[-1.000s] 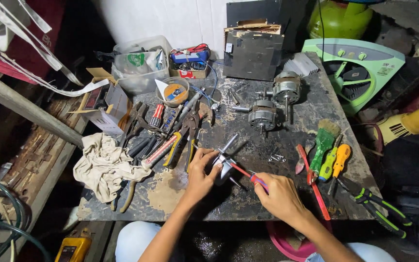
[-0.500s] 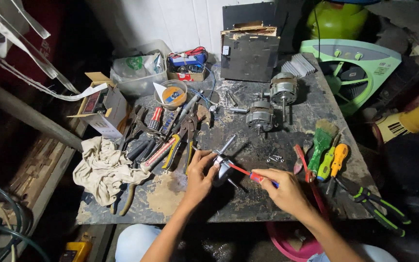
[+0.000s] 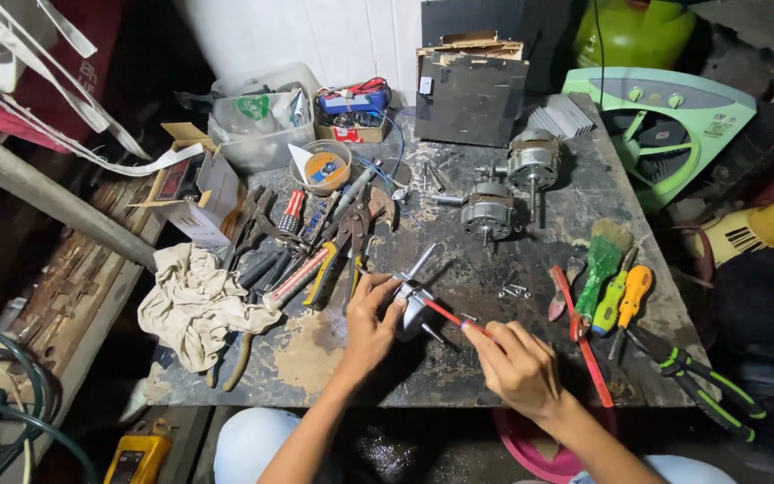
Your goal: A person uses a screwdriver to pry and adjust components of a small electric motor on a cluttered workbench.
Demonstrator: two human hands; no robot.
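Left hand [image 3: 371,321] closed around small metal motor part [image 3: 412,305], steadied just above worktop [image 3: 530,358]; right hand [image 3: 517,363] pinching red-handled screwdriver [image 3: 448,315], tip against part. Pliers [image 3: 333,260] and rag [image 3: 194,300] left; two motors [image 3: 508,188] behind.

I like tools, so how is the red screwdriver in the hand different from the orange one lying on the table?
The red screwdriver is gripped by the right hand, its tip against the small metal part that the left hand steadies. The orange screwdriver lies untouched on the table, beside a green brush. The red one looks slimmer, the orange handle chunkier. Both have bright handles.
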